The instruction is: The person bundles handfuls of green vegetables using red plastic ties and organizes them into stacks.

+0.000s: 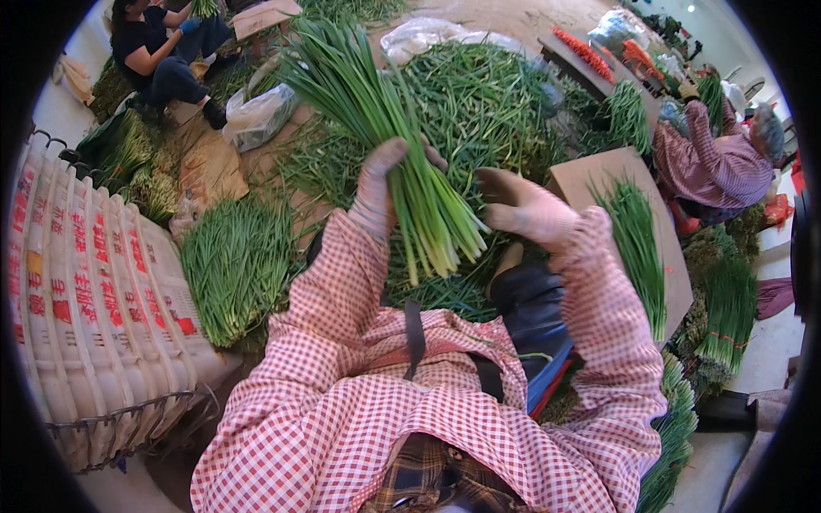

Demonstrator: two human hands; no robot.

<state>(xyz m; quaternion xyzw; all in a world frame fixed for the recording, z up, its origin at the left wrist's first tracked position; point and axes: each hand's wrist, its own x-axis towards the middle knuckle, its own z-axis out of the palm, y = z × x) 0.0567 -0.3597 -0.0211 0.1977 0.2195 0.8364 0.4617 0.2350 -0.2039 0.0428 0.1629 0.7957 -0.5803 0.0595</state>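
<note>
A bunch of garlic chives point(402, 145) is held up in front of me, its green leaves pointing up and left and its pale stem ends point(449, 235) down and right. Around its middle wraps my left hand point(383, 175), in a soiled light glove. Just right of the stems is my right hand point(526, 205), gloved too, with thumb and fingers apart and nothing in them. Below and beyond the bunch spreads a big heap of loose chives point(487, 107). On a brown board point(590, 175) at my right lies another bundle of chives point(634, 248).
A tall white woven container point(103, 291) with ribs stands at my left, beside a pile of chives point(235, 265). Clear plastic bags point(261, 115) lie farther off. Co-workers sit at the far left point(158, 60) and the right point(714, 162). Tied bundles point(727, 316) stand at right.
</note>
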